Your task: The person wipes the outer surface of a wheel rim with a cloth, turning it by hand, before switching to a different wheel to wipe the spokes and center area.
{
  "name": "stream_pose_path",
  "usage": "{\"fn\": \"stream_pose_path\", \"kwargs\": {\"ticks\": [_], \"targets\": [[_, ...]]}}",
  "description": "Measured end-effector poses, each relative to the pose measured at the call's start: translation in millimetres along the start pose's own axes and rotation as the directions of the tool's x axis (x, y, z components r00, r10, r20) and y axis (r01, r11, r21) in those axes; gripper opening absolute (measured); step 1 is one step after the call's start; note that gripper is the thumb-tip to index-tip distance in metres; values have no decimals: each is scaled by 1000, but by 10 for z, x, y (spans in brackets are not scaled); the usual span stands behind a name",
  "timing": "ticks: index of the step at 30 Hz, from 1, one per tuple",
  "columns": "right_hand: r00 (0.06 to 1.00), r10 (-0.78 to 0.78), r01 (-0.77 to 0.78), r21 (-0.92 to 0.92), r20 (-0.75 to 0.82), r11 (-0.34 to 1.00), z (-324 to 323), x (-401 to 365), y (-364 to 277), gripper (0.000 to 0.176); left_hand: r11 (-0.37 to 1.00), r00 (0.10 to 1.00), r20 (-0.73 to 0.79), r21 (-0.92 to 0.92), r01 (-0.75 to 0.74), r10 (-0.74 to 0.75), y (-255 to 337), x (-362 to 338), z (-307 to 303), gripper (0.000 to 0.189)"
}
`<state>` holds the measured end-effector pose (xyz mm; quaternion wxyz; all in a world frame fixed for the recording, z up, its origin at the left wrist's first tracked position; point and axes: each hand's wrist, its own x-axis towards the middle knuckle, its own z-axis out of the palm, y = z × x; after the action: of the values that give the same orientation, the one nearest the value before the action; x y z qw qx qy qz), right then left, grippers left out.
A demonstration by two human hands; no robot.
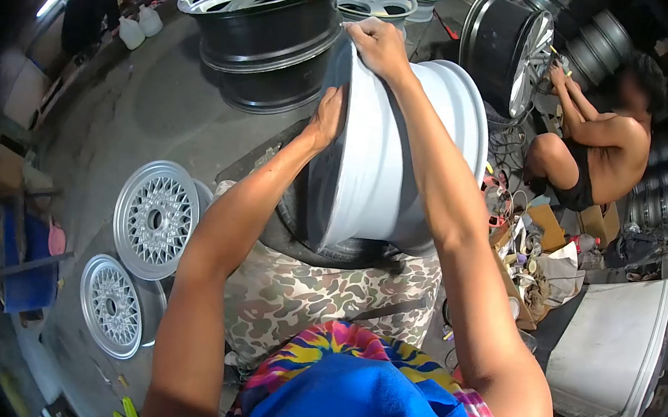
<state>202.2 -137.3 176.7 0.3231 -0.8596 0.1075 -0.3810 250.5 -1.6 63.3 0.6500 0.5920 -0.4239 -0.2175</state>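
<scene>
One blue bin [19, 263] stands at far left, a dark bar slanting across it and a pink piece [56, 239] just beside it; its contents are too dim to tell. Farther back, a person in dark clothing [90, 8] leans near two white jugs [131, 34] standing side by side, whose contents cannot be told. Two silver mesh wheels [129, 243] stand on edge, near each other, left of the worker's own arms. Behind, a large bright-spoked wheel [258, 40] lies face up.

At centre, the left hand [327, 118] reaches to the open side of a pale grey wheel rim [375, 156]; its fingers are partly hidden, so its grip cannot be told. The rim stands on edge above a black tyre [292, 225] and camouflage cloth [326, 292], before the worker's body. The right hand [378, 45] is curled over the rim's top edge.

To the right, open cardboard boxes [599, 223] stand among crumpled paper and small mixed items; which of these lie inside cannot be told. Beyond, a crouching person [610, 143] has both hands at another spoked wheel [528, 66].
</scene>
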Motion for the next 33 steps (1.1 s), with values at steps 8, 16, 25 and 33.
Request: {"fn": "stream_pose_path", "kwargs": {"ticks": [8,16,25,33], "targets": [[931,-338,321,-129,-138,938,-174,-2371,-1008,27,939,984,132,308,-154,118,323,-134,9,40],[997,66,-63,-83,32,995,-124,-92,-104,37,952,996,78,300,-64,42,146,-91,-47,44],[942,-291,248,-237,-168,939,-294,-2017,-810,32,983,986,89,105,-151,142,479,-178,58,46],[990,127,-95,-379,61,921,-843,-982,-163,34,991,991,122,112,-66,52,14,-20,-61,50]]}}
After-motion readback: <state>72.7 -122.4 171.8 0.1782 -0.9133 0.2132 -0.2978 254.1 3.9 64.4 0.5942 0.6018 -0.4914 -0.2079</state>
